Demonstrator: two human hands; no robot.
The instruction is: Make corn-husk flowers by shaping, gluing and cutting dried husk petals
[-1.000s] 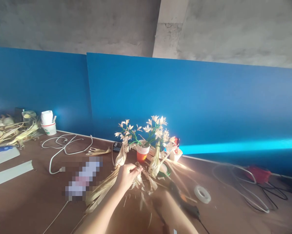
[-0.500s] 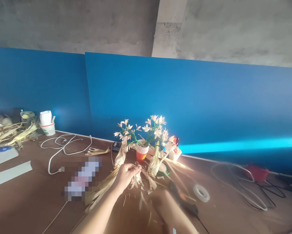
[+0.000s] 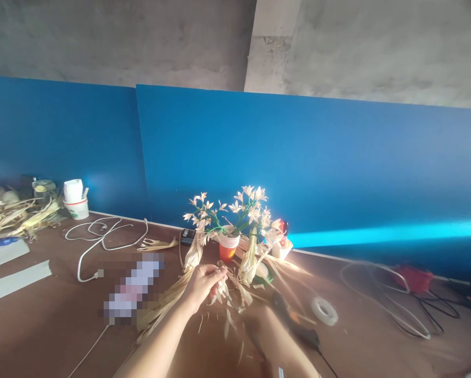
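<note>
My left hand (image 3: 203,285) is closed in a pinch at the table's middle, thumb and forefinger on a small piece of dried husk (image 3: 222,287) whose pale ends hang below the fingertips. To its right my right hand (image 3: 260,316) is smeared, and its fingers do not show clearly. Just beyond the left fingertips stands an orange-and-white paper cup (image 3: 228,248) holding green stems with pale husk flowers (image 3: 255,214). Husk bundles (image 3: 248,266) flank the cup. A black corded tool (image 3: 298,328), perhaps a glue gun, lies beside the right wrist.
A roll of clear tape (image 3: 324,311) sits to the right, with cables and a red object (image 3: 413,279) beyond. At left are a white cable (image 3: 86,249), a blurred-out panel (image 3: 133,289), a white cup (image 3: 77,208) and a husk pile (image 3: 21,215). A blue partition (image 3: 318,168) closes the back.
Very little differs. My left hand keeps its pinch in the same place, and a reddish fingertip-like patch now shows beneath it. My right hand stays blurred in nearly the same spot.
</note>
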